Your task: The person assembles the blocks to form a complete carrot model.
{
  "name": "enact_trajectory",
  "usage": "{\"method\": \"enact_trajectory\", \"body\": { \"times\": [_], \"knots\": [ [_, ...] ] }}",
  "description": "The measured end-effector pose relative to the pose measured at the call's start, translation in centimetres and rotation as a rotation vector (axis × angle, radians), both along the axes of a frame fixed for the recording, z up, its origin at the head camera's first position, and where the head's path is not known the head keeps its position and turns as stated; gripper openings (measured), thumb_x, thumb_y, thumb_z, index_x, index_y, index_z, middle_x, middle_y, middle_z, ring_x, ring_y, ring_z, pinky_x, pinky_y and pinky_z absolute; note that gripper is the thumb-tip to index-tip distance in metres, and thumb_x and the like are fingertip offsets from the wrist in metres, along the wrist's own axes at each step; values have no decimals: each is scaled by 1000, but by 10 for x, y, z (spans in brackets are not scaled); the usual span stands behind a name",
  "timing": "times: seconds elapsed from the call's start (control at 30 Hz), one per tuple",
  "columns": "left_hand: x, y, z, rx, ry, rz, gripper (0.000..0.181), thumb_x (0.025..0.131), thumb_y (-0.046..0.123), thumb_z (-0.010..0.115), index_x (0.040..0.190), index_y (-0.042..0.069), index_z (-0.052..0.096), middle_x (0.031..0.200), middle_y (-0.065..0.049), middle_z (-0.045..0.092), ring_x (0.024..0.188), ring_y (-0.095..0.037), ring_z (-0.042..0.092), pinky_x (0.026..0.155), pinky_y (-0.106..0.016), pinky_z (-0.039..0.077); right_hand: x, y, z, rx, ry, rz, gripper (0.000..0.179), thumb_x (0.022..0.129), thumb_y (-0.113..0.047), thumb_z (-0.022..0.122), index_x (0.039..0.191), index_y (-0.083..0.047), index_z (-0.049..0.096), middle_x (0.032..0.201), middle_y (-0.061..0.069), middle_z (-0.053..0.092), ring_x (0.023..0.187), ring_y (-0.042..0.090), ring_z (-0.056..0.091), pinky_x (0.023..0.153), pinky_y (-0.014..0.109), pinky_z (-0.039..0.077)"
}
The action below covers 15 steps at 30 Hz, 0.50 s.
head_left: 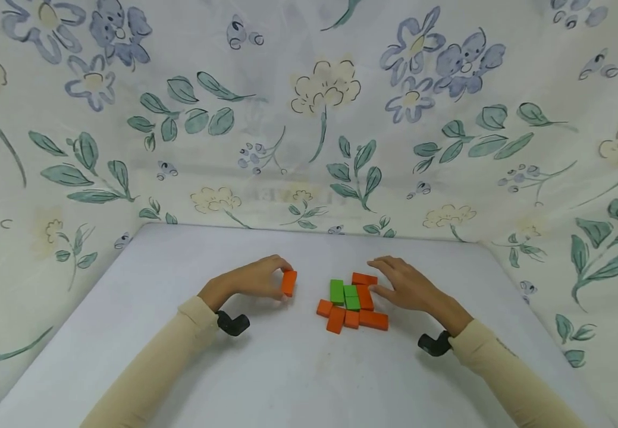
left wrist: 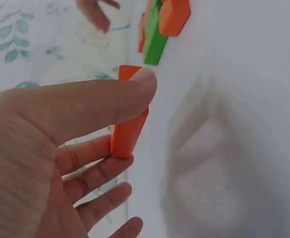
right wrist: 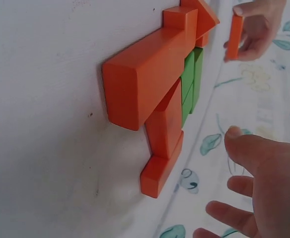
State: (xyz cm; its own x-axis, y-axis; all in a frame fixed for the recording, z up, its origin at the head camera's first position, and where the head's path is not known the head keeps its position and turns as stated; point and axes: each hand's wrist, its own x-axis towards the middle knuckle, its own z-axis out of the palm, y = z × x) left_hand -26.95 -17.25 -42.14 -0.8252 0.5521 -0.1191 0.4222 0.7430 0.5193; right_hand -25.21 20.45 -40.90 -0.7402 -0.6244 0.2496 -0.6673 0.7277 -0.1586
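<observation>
Hand (head_left: pixel 260 277) pinching orange block (head_left: pixel 289 283), six others (head_left: pixel 374 320), three green (head_left: pixel 336 292)

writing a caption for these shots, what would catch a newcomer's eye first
Likely the orange and green blocks first, clustered on the white table just right of middle in the head view. Next, the single orange block pinched in the left hand, left of that cluster. Then the floral backdrop rising behind the table.

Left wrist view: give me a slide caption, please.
Left hand pinches an orange block; a green block and other orange blocks lie beyond on the white table.
</observation>
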Motion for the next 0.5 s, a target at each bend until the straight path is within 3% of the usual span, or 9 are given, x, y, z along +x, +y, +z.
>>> {"method": "enact_trajectory", "body": {
  "times": [0.27,0.37,0.5],
  "knots": [
    [18,-34,-3,10,35,81,64,82,37,79,135,10,55,131,-4,57,125,-25,51,111,-49,42,1,-1,-5,12,-54,15,45,91,-22,74,130,-3,62,123,15,64,111,31,60,95,47,55],
    [22,-39,-10,8,53,95,65,82,39,80,135,9,55,130,-6,58,124,-26,51,110,-49,42,0,-2,-7,12,-77,23,39,92,-21,73,126,-3,64,119,14,64,108,29,60,94,45,55],
    [26,-41,-23,8,95,110,66,81,43,80,133,11,56,131,-6,58,123,-28,51,107,-52,41,0,-3,-7,42,-170,9,38,93,-21,71,125,-2,64,117,12,65,105,27,60,92,44,56]
  ]
}}
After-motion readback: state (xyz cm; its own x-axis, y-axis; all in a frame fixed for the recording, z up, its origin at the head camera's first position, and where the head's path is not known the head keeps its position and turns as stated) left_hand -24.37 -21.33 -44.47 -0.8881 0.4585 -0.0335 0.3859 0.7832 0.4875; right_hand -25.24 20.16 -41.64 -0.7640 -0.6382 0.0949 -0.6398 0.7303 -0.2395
